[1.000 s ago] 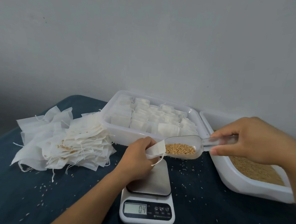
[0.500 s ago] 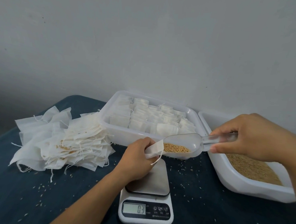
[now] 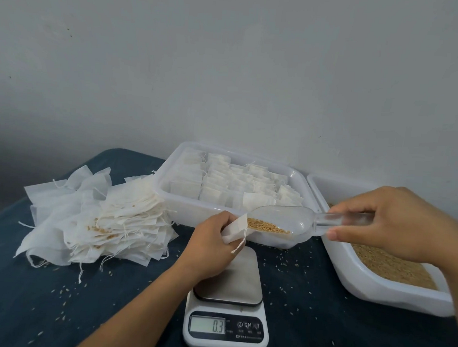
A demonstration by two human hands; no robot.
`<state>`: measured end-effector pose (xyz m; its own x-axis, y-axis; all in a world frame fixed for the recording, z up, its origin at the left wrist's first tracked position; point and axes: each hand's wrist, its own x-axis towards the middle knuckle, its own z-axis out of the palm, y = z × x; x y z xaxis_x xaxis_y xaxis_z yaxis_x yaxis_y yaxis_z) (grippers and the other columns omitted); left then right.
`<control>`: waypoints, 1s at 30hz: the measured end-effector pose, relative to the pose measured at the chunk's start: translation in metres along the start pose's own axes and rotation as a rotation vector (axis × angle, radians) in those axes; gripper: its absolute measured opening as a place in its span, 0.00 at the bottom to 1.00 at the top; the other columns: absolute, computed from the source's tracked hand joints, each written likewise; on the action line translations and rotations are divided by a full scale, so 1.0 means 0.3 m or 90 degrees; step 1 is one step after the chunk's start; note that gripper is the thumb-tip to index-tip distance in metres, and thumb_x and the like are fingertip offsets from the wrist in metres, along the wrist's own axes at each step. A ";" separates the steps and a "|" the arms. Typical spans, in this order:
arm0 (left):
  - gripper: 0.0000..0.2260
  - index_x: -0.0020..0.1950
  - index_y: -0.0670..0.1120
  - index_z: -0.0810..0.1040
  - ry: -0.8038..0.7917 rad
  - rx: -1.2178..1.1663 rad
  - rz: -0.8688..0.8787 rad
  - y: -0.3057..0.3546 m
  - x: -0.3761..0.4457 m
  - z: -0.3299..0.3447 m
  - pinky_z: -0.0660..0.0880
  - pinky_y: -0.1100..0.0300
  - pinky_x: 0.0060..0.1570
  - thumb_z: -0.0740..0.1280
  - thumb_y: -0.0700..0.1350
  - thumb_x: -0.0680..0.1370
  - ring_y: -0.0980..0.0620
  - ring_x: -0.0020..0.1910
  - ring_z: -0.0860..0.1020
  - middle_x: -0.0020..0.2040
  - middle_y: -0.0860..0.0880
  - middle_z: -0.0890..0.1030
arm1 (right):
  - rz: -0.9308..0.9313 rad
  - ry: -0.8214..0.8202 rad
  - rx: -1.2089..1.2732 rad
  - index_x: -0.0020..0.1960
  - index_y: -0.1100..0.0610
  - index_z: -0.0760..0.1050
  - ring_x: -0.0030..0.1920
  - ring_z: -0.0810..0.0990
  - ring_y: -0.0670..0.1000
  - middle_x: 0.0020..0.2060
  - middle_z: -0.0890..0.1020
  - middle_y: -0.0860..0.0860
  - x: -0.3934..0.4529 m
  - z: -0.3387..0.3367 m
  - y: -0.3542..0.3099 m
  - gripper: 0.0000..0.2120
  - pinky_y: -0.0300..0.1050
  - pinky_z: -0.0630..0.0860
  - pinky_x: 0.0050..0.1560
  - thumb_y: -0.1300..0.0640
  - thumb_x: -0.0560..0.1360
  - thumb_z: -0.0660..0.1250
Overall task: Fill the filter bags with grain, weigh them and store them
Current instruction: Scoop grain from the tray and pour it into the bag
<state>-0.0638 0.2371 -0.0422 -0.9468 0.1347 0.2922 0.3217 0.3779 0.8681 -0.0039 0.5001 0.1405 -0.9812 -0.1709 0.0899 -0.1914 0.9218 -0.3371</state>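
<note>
Two hands: left grip pinches one filter bag, right grip holds one scoop.

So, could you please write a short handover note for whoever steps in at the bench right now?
Left hand holds an open filter bag above the scale, which reads 0.3.
Right hand grips the handle of the clear scoop; its mouth is at the bag opening with grain in it.
Empty bags are piled at left; filled bags stand in rows in the storage tray behind the scale; the grain tray sits at right.
Done: many bags stored.
Left: tip the grain in, weigh this bag, store it, then carry on through the pile.
</note>
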 end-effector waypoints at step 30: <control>0.17 0.60 0.55 0.85 -0.190 -0.392 -0.132 0.045 -0.018 -0.021 0.74 0.55 0.48 0.74 0.54 0.71 0.52 0.49 0.79 0.52 0.48 0.84 | -0.056 0.136 0.535 0.43 0.50 0.78 0.34 0.74 0.40 0.35 0.78 0.41 0.130 0.443 -0.014 0.14 0.33 0.74 0.36 0.44 0.71 0.79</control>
<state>-0.0542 0.2358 -0.0295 -0.9177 0.3942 0.0501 -0.0107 -0.1505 0.9886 -0.0446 0.4434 0.0207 -0.9521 -0.0828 0.2943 -0.3048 0.3310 -0.8930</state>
